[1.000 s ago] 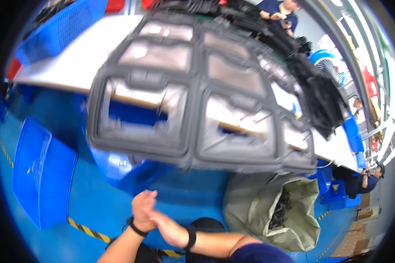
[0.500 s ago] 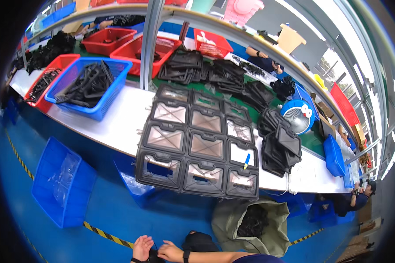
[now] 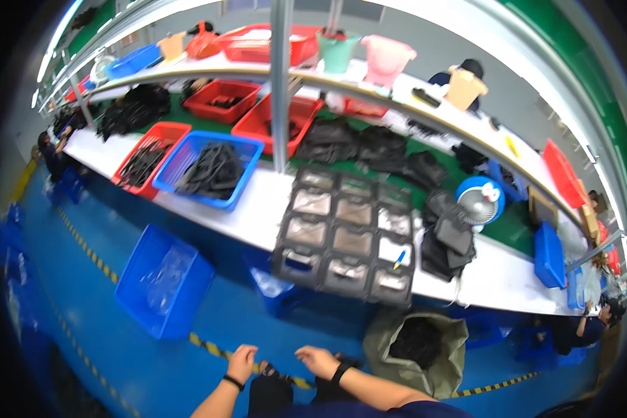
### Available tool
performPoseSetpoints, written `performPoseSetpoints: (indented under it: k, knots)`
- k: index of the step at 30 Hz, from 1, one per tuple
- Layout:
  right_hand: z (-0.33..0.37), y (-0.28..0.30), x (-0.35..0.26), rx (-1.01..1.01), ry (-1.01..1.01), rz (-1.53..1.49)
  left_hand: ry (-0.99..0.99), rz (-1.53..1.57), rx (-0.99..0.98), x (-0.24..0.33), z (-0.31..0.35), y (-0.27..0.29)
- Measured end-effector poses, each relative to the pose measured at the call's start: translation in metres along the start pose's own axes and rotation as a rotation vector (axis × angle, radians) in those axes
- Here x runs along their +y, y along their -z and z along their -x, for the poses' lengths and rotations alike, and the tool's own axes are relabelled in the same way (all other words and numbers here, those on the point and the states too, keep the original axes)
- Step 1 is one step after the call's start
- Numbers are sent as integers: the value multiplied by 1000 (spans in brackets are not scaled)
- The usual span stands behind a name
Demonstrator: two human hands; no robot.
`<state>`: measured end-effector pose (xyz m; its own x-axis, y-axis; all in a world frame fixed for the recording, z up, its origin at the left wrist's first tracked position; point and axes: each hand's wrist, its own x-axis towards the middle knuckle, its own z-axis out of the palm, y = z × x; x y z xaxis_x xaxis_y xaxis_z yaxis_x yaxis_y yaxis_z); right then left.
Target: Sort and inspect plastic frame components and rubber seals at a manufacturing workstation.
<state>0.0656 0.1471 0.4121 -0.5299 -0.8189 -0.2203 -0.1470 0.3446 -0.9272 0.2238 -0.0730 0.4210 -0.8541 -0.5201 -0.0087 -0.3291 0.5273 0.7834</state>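
My left hand (image 3: 242, 364) and my right hand (image 3: 318, 363) hover low in front of me, above my legs and apart from each other. Both have loosely bent fingers, and nothing shows in either. Each wrist wears a dark band. Beyond them on the white workbench (image 3: 251, 221) lies a black plastic panel (image 3: 331, 252) of framed rectangular windows in rows, its front edge over the bench edge. A blue and yellow pen-like thing (image 3: 399, 260) rests on its right part. Neither hand touches the panel; the right is nearer to it.
Black frames (image 3: 453, 233) are piled right of the panel, by a blue fan (image 3: 479, 200). Blue (image 3: 240, 191) and red baskets (image 3: 177, 132) of black parts stand left. On the floor are a blue bin (image 3: 136, 279) and a green sack (image 3: 376, 341). A metal post (image 3: 280, 90) rises from the bench.
My hands have drawn apart; half a second ago they were close together. The view has swung, so bench and panel sit further right in it. The panel itself looks unmoved.
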Motion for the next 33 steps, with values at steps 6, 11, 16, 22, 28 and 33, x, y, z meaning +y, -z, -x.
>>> performPoseSetpoints:
  k: [6,11,16,22,28,33]
  knots:
    - [38,67,10,93,-190,181,275,-310,-96,-117,78,3]
    - [125,129,97,20,-658,-139,898,55,422,-144,105,-3]
    - [168,193,113,-61,-815,78,878,-167,378,-121,117,-20]
    - [155,230,96,-52,-830,94,646,-510,-340,-103,141,-26]
    - [138,246,84,-67,-758,155,1052,-908,-1185,-125,220,12]
    - [113,225,89,-143,-769,143,2029,-930,-1513,-158,399,115]
